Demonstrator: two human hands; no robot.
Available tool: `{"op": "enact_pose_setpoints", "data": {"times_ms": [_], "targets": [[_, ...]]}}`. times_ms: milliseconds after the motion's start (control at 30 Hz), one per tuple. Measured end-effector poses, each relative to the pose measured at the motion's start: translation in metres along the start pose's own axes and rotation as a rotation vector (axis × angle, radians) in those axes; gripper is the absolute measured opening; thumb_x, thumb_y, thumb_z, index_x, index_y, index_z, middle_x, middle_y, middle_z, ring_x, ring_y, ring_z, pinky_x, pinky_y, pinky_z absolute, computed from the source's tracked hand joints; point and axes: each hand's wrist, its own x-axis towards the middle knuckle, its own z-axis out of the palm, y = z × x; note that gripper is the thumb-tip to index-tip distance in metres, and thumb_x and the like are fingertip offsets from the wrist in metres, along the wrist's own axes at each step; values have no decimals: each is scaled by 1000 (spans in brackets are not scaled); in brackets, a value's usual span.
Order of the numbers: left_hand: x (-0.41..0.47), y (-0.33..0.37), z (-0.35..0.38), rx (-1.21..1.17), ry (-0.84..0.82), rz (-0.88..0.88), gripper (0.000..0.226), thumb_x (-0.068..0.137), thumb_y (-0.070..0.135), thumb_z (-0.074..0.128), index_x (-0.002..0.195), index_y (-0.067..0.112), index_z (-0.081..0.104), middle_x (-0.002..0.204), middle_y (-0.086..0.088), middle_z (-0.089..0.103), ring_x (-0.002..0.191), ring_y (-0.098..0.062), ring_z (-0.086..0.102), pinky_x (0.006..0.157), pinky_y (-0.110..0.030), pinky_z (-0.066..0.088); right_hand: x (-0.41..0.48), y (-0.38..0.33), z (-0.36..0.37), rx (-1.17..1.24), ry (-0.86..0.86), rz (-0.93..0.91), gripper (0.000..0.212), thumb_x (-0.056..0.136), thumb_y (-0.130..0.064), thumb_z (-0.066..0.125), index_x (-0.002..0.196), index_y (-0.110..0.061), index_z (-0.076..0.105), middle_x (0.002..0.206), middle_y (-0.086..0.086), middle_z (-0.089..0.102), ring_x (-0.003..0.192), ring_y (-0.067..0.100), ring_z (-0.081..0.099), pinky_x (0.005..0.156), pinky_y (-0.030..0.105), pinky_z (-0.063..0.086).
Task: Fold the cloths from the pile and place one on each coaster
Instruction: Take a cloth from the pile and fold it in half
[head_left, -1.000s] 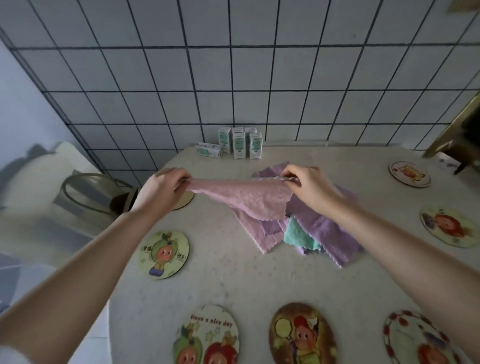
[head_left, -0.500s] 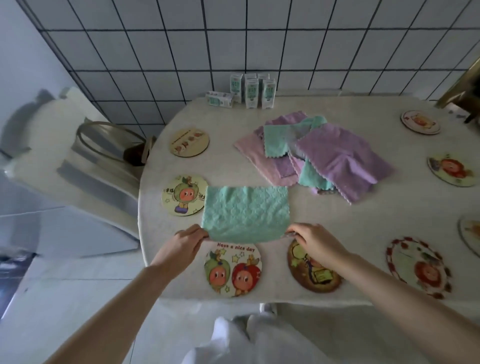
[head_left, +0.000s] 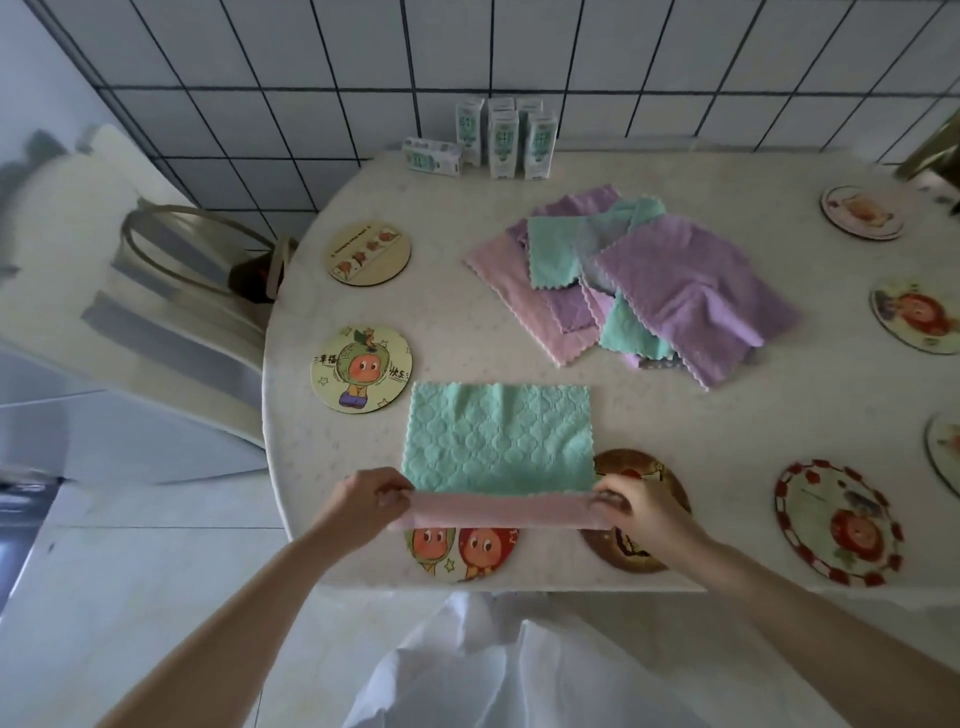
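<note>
Dim, soft daylight; blurred, wide-angle-warped edges.

Coaster (head_left: 361, 369) at my 10 o'clock reads 幸福 and 快乐. Cartons (head_left: 503, 143) at 12 o'clock: print too small to read.

Both hands — left hand (head_left: 363, 501), right hand (head_left: 636, 506) — pinch the cloth (head_left: 498, 441).

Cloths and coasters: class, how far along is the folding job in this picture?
Done: nothing; no visible coaster bears a folded cloth. In hand: the left hand and right hand pinch the green cloth at its near edge, turning up its pink underside to fold. Left: that fold, the pile, every coaster.
</note>
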Motion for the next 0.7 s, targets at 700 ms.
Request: {"op": "enact_pose_setpoints", "data": {"times_ms": [700], "targets": [[142, 29, -17, -227, 314, -339, 15, 84, 7, 63, 98, 6, 67, 84, -10, 69, 74, -24, 64, 67, -35, 56, 142, 34, -22, 216, 201, 395, 16, 86, -19, 67, 77, -5, 64, 67, 3, 59, 65, 17, 54, 56, 25, 34]]}}
